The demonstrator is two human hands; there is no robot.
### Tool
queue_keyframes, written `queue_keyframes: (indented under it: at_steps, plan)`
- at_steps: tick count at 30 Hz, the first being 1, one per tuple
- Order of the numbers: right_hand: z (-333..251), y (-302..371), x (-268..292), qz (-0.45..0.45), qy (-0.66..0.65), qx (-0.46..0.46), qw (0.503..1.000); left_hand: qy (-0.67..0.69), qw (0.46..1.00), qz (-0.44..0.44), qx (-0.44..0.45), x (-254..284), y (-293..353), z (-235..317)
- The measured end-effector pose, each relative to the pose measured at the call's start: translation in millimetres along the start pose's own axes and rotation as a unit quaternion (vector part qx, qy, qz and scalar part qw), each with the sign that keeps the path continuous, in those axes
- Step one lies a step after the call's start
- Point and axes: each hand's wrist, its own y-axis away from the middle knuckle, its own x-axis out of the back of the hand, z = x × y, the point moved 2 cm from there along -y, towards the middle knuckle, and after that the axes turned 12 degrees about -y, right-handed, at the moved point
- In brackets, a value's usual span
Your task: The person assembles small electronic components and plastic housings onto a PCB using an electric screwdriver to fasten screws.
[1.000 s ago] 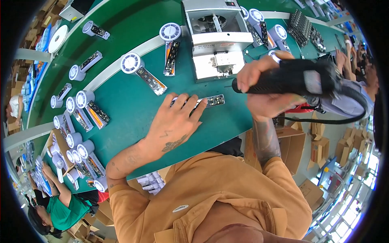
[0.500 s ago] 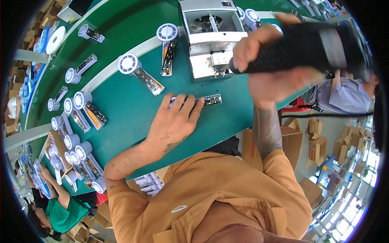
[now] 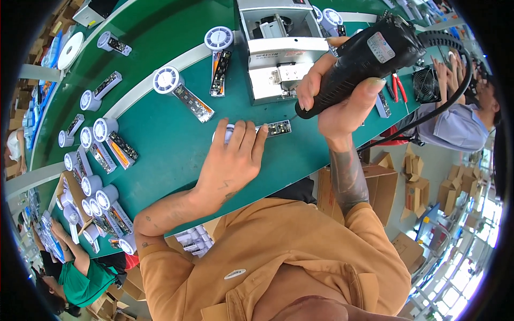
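Note:
My left hand (image 3: 231, 156) lies over a small handheld fan (image 3: 279, 128) on the green bench, its fingers curled round the fan and holding it down. The fan's open handle, with a dark circuit board in it, sticks out past the fingertips; its round head is mostly covered. In my right hand (image 3: 345, 109) is a black electric screwdriver (image 3: 357, 67), gripped round the body and tilted. Its thin tip points down-left, close above the end of the circuit board; whether it touches cannot be told. Behind it stands a silver screw feeder (image 3: 284, 53).
More handheld fans (image 3: 193, 101) with bare boards lie behind and to the left, with a cluster by a cardboard box (image 3: 72, 206). A black cord (image 3: 428, 119) loops down at right, near red-handled pliers (image 3: 399, 88). Other people sit at both sides.
My right hand has brought the screwdriver from beside the screw feeder down and left towards the fan, tilting it more upright. My left hand has stayed on the fan.

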Motion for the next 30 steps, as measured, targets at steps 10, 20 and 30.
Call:
queue_keyframes:
  at_steps: [10,20,30]
  plan:
    - [12,2,3,0.011,-0.021,-0.013,1.000,0.016,1.000,-0.009,-0.001,0,-1,-2]
    - [21,26,7,-0.017,-0.080,-0.061,0.995,0.014,1.000,0.008,0.010,0,-1,-2]
    - [-14,-32,-6,-0.025,-0.062,0.103,0.992,0.008,1.000,0.026,0.002,3,-1,0]
